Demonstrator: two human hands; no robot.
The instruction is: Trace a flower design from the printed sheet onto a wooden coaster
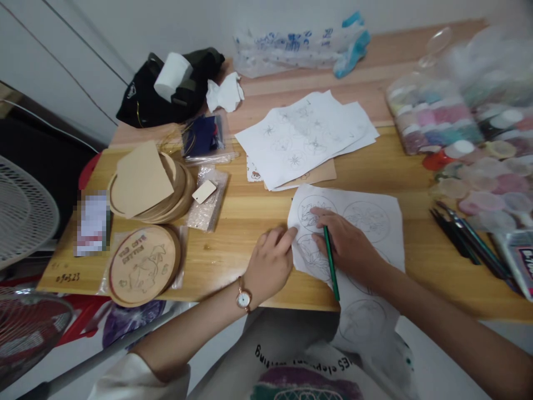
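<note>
- Just off centre toward four o'clock on the bench lies a sheet of circle drawings; its lower part runs past the near edge, and the right hand and forearm cover several of its circles.
- Toward four o'clock, the right hand is closed round a green pencil, fingertips on the upper-left drawing; the exact grip is hidden, and which end is the point is hard to tell.
- At six o'clock, the left hand is apart from the right, fingers bent, touching the sheet's left edge; whether it pinches or merely presses, I cannot tell. The wristwatch is too small to read.
- At one o'clock, loose drawings overlap, mostly hiding brown paper beneath; their lines are faint.
- At eight o'clock, a round wooden lid bears an animal outline and lettering that is difficult to read.
- Toward nine o'clock, brown card partly covers stacked wooden rounds; farther out, a pixelated patch conceals its contents, and a fan is cut off.
- At three o'clock, paint pots blur together, cropped by the frame.
</note>
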